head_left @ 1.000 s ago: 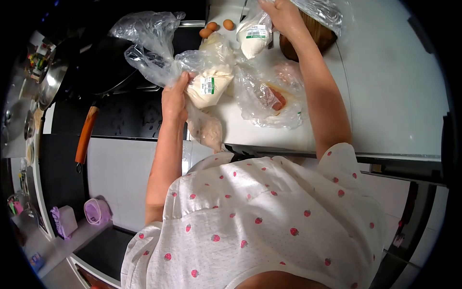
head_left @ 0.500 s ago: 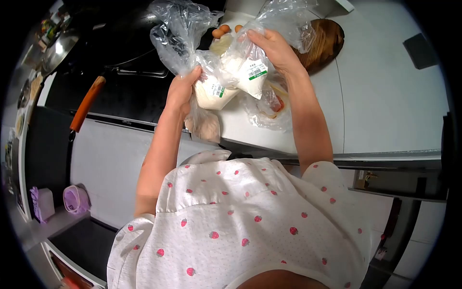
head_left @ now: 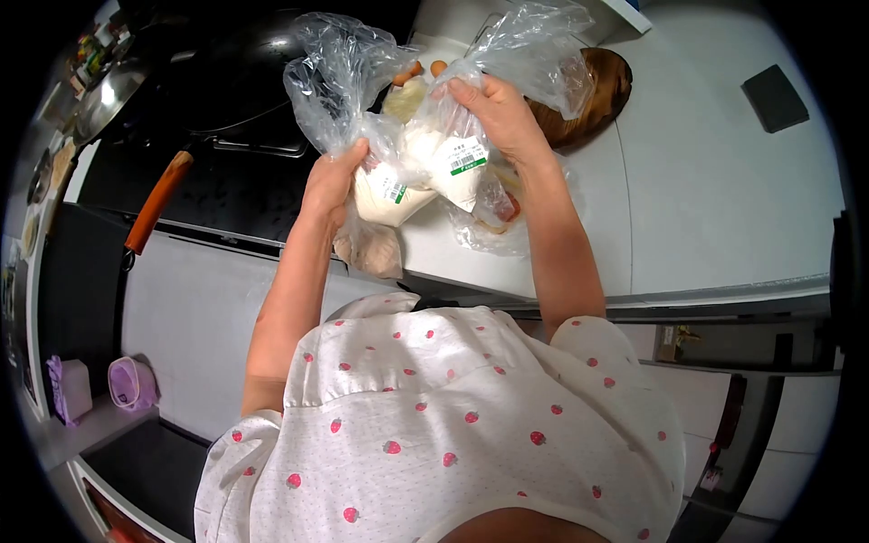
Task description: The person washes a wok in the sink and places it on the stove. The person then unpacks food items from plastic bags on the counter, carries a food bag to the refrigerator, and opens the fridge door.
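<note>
My left hand [head_left: 328, 188] is closed on the gathered neck of a clear plastic bag of off-white powder [head_left: 385, 206] with a barcode label. In my right hand [head_left: 496, 113], closed as well, is the twisted neck of a second clear bag of white powder [head_left: 456, 181], its label white and green. The two bags touch over the counter edge. Below my left hand hangs a clear bag with pinkish-tan contents [head_left: 373, 252]; whether that hand grips it I cannot tell. Behind my right wrist lies a clear bag with something reddish [head_left: 507, 210] inside.
Brown eggs [head_left: 439, 68] and a pale yellowish bundle [head_left: 405, 98] lie behind the bags. A wooden board [head_left: 605, 95] is at the right on the white counter [head_left: 715, 190], with a dark flat object [head_left: 775, 98] farther right. A pan's orange-brown handle [head_left: 158, 204] sticks out over the stove edge.
The view has shifted slightly, so the counter and stove sit a little lower and farther left. Both hands keep hold of the bags, and the right-hand bag hangs slightly more upright.
</note>
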